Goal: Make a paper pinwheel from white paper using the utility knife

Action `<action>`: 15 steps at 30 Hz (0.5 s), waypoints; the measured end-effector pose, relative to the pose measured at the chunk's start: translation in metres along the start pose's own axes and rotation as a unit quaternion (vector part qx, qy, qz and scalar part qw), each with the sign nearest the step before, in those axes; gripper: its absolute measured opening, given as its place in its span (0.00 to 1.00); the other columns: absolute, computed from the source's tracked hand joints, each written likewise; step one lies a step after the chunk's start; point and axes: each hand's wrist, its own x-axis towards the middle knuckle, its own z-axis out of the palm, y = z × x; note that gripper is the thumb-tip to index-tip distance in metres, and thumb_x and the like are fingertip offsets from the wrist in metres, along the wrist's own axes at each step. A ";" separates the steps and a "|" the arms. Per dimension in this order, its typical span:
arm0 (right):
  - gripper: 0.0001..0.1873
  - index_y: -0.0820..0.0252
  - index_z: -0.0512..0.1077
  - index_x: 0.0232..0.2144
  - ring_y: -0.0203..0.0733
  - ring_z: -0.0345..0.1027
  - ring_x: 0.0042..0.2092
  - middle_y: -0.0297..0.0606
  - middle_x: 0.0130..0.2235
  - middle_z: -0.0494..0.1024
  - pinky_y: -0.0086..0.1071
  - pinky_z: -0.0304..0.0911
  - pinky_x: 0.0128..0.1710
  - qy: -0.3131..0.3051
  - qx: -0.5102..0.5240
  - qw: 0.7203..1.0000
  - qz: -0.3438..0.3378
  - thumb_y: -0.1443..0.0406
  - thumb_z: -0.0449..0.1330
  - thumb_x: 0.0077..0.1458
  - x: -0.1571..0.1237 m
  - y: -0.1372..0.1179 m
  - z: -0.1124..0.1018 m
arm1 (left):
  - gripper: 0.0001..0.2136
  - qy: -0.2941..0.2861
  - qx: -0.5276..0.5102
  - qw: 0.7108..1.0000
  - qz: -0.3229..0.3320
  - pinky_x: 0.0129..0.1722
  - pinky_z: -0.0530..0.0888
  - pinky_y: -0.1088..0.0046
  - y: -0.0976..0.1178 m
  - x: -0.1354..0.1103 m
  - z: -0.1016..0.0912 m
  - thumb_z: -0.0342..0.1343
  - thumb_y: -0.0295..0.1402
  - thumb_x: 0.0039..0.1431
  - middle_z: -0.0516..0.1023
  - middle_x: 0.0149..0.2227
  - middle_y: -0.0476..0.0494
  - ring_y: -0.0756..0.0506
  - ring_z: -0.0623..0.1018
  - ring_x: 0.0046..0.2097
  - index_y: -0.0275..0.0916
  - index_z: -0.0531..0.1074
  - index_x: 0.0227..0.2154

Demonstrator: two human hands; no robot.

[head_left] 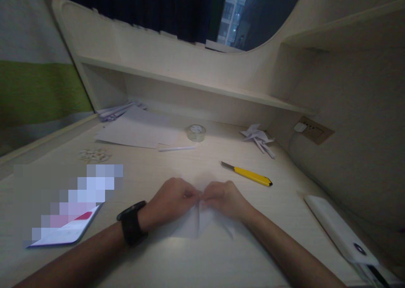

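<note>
A small piece of white folded paper (190, 224) is between my hands near the front middle of the desk. My left hand (174, 198), with a black watch on the wrist, pinches the paper's upper edge. Beside it my right hand (223, 198) grips the same edge, its fingertips almost touching the left ones. Folded flaps spread below the fingers toward me, with a crease down the middle. The exact pinch point is partly hidden by the fingers. Beyond my right hand lies a yellow utility knife (251, 176) with its blade out.
Behind are a clear tape roll (196, 133), a thin white paper stick (176, 149), white paper sheets (136, 127) and paper pinwheels (257, 137). At left lie small pale bits (95, 154) and a partly blurred tablet (63, 233); at right stands a white device (340, 229).
</note>
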 end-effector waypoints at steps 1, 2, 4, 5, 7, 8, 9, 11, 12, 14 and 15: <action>0.09 0.56 0.78 0.29 0.37 0.73 0.34 0.36 0.31 0.79 0.30 0.67 0.37 -0.002 -0.001 1.000 0.002 0.58 0.62 0.53 0.000 0.000 0.000 | 0.17 0.001 -0.001 1.000 -0.001 0.24 0.53 0.76 0.000 0.000 0.001 0.48 0.38 0.61 0.71 0.19 0.49 0.51 0.67 0.23 0.37 0.78 0.24; 0.09 0.56 0.78 0.29 0.38 0.73 0.34 0.36 0.31 0.79 0.30 0.67 0.37 -0.005 -0.001 1.000 0.008 0.58 0.62 0.53 0.000 -0.001 0.000 | 0.17 0.003 0.000 1.000 -0.002 0.24 0.53 0.76 0.000 0.000 0.002 0.48 0.38 0.61 0.72 0.19 0.49 0.51 0.67 0.23 0.37 0.78 0.24; 0.09 0.56 0.78 0.30 0.38 0.73 0.33 0.36 0.31 0.79 0.30 0.67 0.36 0.003 0.015 0.999 0.037 0.58 0.63 0.52 0.000 -0.001 0.000 | 0.17 0.015 0.008 1.000 -0.005 0.24 0.52 0.75 0.000 0.001 0.005 0.48 0.37 0.60 0.72 0.19 0.48 0.51 0.67 0.23 0.36 0.77 0.23; 0.09 0.56 0.77 0.32 0.38 0.73 0.33 0.36 0.31 0.79 0.30 0.67 0.35 0.016 0.030 0.998 0.058 0.58 0.64 0.51 0.000 -0.001 0.000 | 0.16 0.023 0.014 1.000 -0.008 0.24 0.52 0.75 0.000 0.001 0.006 0.49 0.36 0.59 0.72 0.18 0.49 0.52 0.66 0.22 0.36 0.77 0.22; 0.13 0.57 0.74 0.35 0.39 0.73 0.32 0.35 0.31 0.79 0.31 0.68 0.34 0.057 0.053 0.993 0.088 0.58 0.66 0.47 -0.001 -0.001 -0.002 | 0.15 0.037 0.019 0.999 -0.016 0.24 0.51 0.75 0.000 0.002 0.010 0.50 0.34 0.57 0.71 0.18 0.49 0.52 0.65 0.21 0.36 0.76 0.20; 0.15 0.57 0.73 0.36 0.39 0.73 0.32 0.35 0.31 0.78 0.32 0.68 0.34 0.077 0.051 0.992 0.090 0.58 0.68 0.45 -0.001 0.000 -0.003 | 0.15 0.042 0.015 0.999 -0.020 0.24 0.52 0.75 -0.001 0.003 0.011 0.50 0.33 0.57 0.72 0.18 0.49 0.52 0.65 0.22 0.36 0.76 0.20; 0.15 0.57 0.73 0.34 0.40 0.73 0.33 0.34 0.31 0.78 0.32 0.67 0.35 0.093 0.034 0.992 0.080 0.58 0.68 0.44 -0.001 0.000 -0.004 | 0.14 0.047 0.007 0.999 -0.025 0.24 0.53 0.75 -0.001 0.004 0.012 0.50 0.33 0.57 0.73 0.19 0.49 0.52 0.66 0.22 0.36 0.76 0.20; 0.12 0.58 0.72 0.29 0.39 0.71 0.33 0.35 0.30 0.76 0.33 0.65 0.36 0.108 -0.028 0.993 0.040 0.59 0.68 0.45 -0.001 0.001 -0.007 | 0.14 0.057 -0.011 0.998 -0.036 0.25 0.55 0.75 -0.002 0.005 0.013 0.50 0.34 0.58 0.75 0.21 0.48 0.50 0.69 0.24 0.37 0.78 0.23; 0.10 0.58 0.72 0.27 0.40 0.70 0.34 0.35 0.30 0.76 0.33 0.64 0.37 0.110 -0.064 0.992 0.017 0.59 0.68 0.46 -0.001 0.001 -0.008 | 0.13 0.061 -0.020 0.997 -0.040 0.26 0.57 0.75 -0.003 0.005 0.014 0.50 0.34 0.58 0.76 0.22 0.47 0.50 0.70 0.25 0.37 0.78 0.25; 0.08 0.58 0.73 0.26 0.40 0.68 0.35 0.37 0.30 0.74 0.33 0.62 0.37 0.112 -0.132 0.985 -0.025 0.60 0.66 0.49 0.000 0.001 -0.008 | 0.13 0.063 -0.031 0.996 -0.045 0.27 0.59 0.75 -0.004 0.006 0.013 0.50 0.35 0.58 0.78 0.24 0.47 0.49 0.71 0.26 0.38 0.79 0.27; 0.08 0.58 0.73 0.26 0.40 0.67 0.36 0.37 0.30 0.74 0.34 0.61 0.37 0.115 -0.162 0.979 -0.043 0.60 0.65 0.50 0.000 0.001 -0.007 | 0.13 0.064 -0.036 0.996 -0.046 0.28 0.59 0.75 -0.005 0.005 0.013 0.50 0.35 0.58 0.78 0.24 0.47 0.48 0.72 0.27 0.38 0.79 0.27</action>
